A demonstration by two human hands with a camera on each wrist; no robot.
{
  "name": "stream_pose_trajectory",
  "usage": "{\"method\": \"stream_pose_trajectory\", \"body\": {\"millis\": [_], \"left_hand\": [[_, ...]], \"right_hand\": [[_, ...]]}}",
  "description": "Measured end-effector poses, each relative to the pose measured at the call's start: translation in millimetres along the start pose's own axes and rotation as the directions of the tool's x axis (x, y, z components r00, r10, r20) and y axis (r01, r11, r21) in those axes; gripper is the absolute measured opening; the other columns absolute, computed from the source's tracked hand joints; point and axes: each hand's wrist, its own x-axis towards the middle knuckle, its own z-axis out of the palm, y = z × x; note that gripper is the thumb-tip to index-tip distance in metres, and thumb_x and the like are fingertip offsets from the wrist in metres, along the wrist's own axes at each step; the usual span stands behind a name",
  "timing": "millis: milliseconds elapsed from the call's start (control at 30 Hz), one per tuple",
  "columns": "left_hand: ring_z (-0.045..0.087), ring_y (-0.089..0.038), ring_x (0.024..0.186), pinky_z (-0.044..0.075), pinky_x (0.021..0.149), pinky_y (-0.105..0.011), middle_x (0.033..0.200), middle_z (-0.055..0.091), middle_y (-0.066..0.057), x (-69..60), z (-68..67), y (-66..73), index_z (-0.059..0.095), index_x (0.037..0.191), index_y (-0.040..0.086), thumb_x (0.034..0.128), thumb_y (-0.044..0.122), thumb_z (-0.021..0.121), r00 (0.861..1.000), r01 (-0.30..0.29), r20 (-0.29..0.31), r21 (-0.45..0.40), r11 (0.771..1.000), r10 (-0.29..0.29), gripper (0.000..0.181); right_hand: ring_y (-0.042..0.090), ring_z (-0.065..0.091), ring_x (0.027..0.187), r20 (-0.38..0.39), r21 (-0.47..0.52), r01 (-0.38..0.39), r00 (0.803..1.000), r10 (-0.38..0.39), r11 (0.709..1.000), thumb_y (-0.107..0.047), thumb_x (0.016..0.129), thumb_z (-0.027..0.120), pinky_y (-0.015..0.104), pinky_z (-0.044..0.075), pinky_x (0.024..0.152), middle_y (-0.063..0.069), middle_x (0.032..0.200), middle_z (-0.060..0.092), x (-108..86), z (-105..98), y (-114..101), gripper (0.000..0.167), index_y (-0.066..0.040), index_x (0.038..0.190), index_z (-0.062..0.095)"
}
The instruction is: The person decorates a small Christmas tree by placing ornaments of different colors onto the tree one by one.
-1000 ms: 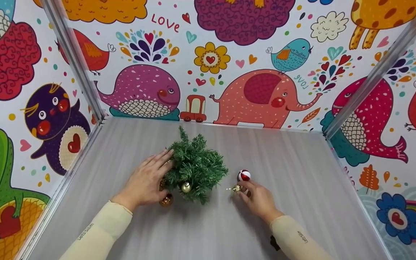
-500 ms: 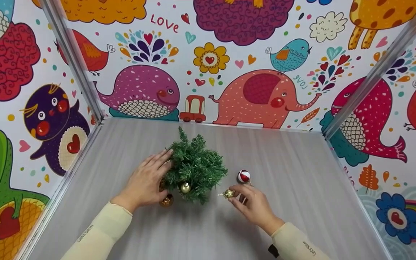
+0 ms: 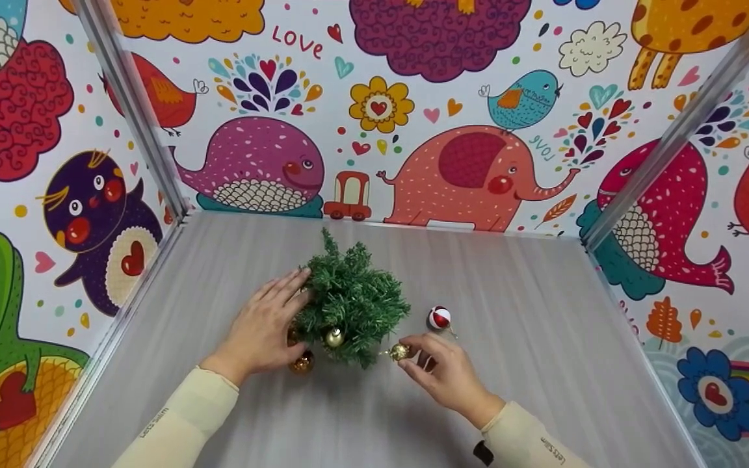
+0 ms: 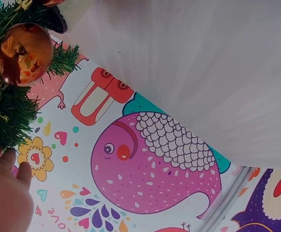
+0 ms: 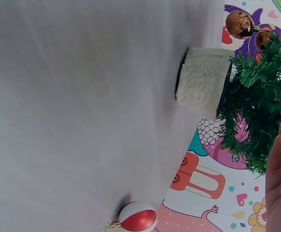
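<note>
- Head view, centre: the left hand (image 3: 261, 325) is partly hiding the green tree (image 3: 356, 302).
- Right of centre: the right hand (image 3: 449, 376) is partly covering a gold ornament (image 3: 398, 352).
- Lower right: a dark object (image 3: 484, 454) is showing too little to identify.
- Left wrist view: the left edge is cutting the tree.
- Right wrist view: a red-and-white ball (image 5: 138, 217) is running off the bottom.

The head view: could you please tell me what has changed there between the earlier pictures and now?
The right hand, pinching the small gold ornament, has moved to the person's left and slightly nearer the person, bringing it closer to the green tree. Nothing was let go. The left hand stayed at the tree, and the red-and-white ball stayed in place.
</note>
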Motion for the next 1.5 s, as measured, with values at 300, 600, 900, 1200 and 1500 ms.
{"method": "stream_pose_trajectory", "body": {"millis": [300,600,900,1200,1500], "left_hand": [[0.034,-0.029,0.143,0.028,0.113,-0.048,0.158,0.035,-0.011,-2.6,-1.8,1.4,0.059,0.135,0.007,0.0680,0.043,0.081,0.998,0.011,-0.061,-0.006,1.000,-0.011,0.079],[0.051,-0.030,0.128,0.041,0.102,-0.051,0.141,0.055,-0.011,-3.9,-7.4,15.6,0.062,0.131,0.010,0.0700,0.035,0.077,0.961,-0.043,-0.274,-0.040,0.998,0.031,0.067],[0.064,-0.026,0.099,0.053,0.083,-0.046,0.112,0.066,-0.007,4.9,-16.0,40.5,0.069,0.115,0.007,0.0687,0.028,0.077,0.878,-0.196,-0.453,-0.044,0.980,0.156,0.051],[0.064,-0.022,0.086,0.053,0.079,-0.039,0.097,0.068,-0.006,17.5,-12.3,71.7,0.073,0.100,0.009,0.0684,0.030,0.080,0.838,-0.327,-0.452,0.032,0.945,0.305,0.038],[0.061,-0.024,0.105,0.045,0.095,-0.039,0.112,0.066,-0.006,23.1,1.1,87.4,0.075,0.097,0.013,0.0804,0.037,0.075,0.869,-0.341,-0.347,0.098,0.935,0.353,0.029]], "right_hand": [[0.005,0.058,0.068,-0.008,0.024,0.030,1.000,-0.030,0.999,-0.013,0.089,0.076,0.027,0.053,0.052,-0.006,0.091,0.065,3.3,3.7,-2.1,0.029,-0.013,0.117,0.069],[0.004,0.059,0.069,0.007,0.026,0.033,0.999,-0.033,0.999,-0.014,0.089,0.076,0.019,0.051,0.056,-0.007,0.090,0.065,5.4,6.0,-3.9,0.029,-0.014,0.117,0.069],[0.004,0.058,0.069,0.002,0.031,0.047,0.999,-0.047,0.998,-0.014,0.089,0.076,0.016,0.050,0.057,-0.005,0.089,0.065,7.3,7.3,-9.4,0.028,-0.014,0.116,0.069],[0.003,0.058,0.069,0.014,0.098,0.039,0.999,-0.041,0.994,-0.015,0.092,0.073,0.017,0.050,0.057,-0.009,0.094,0.063,7.1,8.9,-15.7,0.030,-0.017,0.121,0.067],[0.008,0.060,0.068,0.006,0.158,-0.004,1.000,0.003,0.988,-0.005,0.088,0.075,0.025,0.053,0.053,-0.005,0.090,0.066,10.0,9.9,-29.6,0.030,-0.011,0.117,0.069]]}}
